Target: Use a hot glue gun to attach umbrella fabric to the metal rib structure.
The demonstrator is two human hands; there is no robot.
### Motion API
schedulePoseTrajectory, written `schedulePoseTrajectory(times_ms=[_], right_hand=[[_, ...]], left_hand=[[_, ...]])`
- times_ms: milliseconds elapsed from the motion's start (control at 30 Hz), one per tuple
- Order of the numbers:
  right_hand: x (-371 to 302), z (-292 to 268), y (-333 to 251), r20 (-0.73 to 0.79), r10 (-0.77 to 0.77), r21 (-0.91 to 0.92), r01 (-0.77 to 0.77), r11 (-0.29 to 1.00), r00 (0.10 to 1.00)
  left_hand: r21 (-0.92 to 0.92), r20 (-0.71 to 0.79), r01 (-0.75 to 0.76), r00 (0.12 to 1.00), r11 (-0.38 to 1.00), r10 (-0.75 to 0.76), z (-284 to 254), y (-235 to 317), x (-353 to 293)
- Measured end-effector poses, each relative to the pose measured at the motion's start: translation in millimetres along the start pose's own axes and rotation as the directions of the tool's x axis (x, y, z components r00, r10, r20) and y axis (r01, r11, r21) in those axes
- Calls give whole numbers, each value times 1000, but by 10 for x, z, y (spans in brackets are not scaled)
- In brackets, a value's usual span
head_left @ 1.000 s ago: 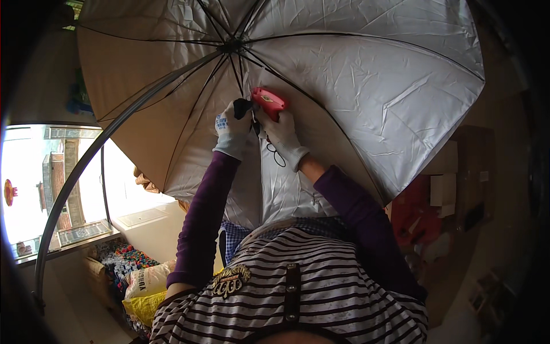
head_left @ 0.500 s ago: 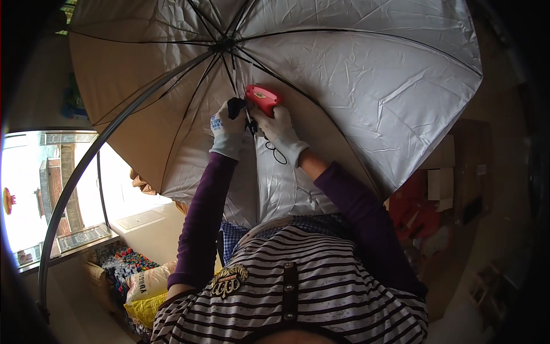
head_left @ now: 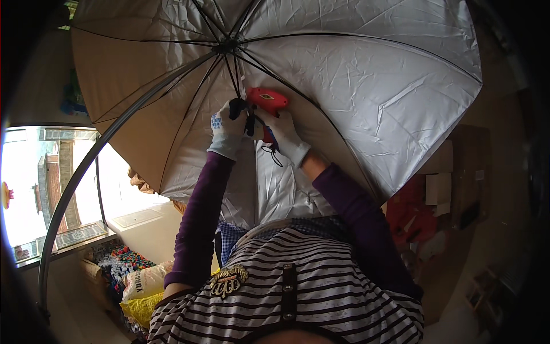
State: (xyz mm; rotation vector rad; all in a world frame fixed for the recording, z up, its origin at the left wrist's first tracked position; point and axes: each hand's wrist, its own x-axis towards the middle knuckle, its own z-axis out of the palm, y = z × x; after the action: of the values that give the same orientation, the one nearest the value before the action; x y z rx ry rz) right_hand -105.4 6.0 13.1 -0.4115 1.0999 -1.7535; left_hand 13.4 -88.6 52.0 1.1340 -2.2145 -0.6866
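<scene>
An open umbrella with a silver-grey lining (head_left: 378, 86) spreads in front of me, its inside facing me. Thin black ribs run out from the hub (head_left: 229, 46), and a dark shaft (head_left: 106, 132) curves down to the left. My right hand (head_left: 288, 137), in a white glove, grips a red pistol-shaped tool (head_left: 269, 100); a black cord loop (head_left: 276, 156) dangles below it. Close beside the tool, my gloved left hand (head_left: 227, 126), with black on its fingers, is closed at a rib (head_left: 236, 77). What the left fingers pinch is hidden.
At the lower left lie a white sack (head_left: 146, 282), a yellow bag (head_left: 142, 309) and a multicoloured heap (head_left: 127, 261) below a bright opening. Red material (head_left: 409, 221) and a pale box (head_left: 438, 189) are at the right, beyond the canopy edge.
The red tool has tilted and shifted slightly right, showing more of its handle below my right hand. The hub has moved slightly right. My left hand stays at nearly the same spot.
</scene>
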Motion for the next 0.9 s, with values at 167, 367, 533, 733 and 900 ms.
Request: schedulePoseTrajectory(times_ms=[167,367,533,733,900], right_hand=[[-10,10,-45,78,95,233,-111,966,992],[160,-217,23,271,125,349,-218,911,954],[290,-353,99,350,86,225,-173,959,933],[148,-197,-211,321,143,-24,-143,989,936],[222,-160,-225,326,199,176,-266,948,924]], left_hand=[[-22,5,17,1000,1000,-17,-20,-93,21],[-114,89,106,991,988,-96,-63,-151,50],[-189,134,160,982,969,-136,-59,46,78],[-289,182,211,970,934,-162,-103,-38,57],[-250,200,204,967,946,-155,-125,60,66]])
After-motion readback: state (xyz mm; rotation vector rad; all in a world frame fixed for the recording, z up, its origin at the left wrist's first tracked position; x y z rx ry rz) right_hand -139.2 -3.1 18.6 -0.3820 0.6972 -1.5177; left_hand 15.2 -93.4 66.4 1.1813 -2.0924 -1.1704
